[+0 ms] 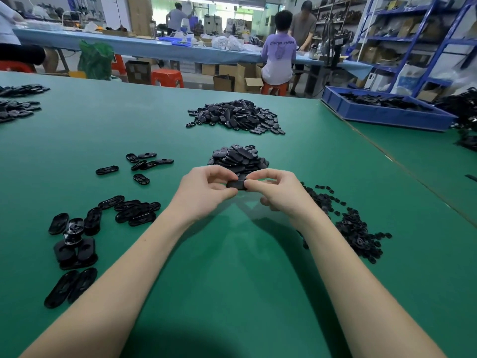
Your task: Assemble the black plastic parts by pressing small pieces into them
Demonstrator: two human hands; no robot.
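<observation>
Both hands meet above the green bench (232, 267), pinching one black plastic part (236, 185) between them: the left hand (204, 191) curls thumb and fingers round its left end, the right hand (277, 188) round its right end. Just beyond the hands lies a heap of black parts (238, 157). Small pieces (353, 228) are scattered right of the right hand; oval parts (131, 209) lie left of the left hand.

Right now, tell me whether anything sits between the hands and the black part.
Nothing visible does. The left hand and right hand both already pinch the black part by its ends, above the green table. The near pile lies behind it, and the small pieces lie to the right.
</observation>
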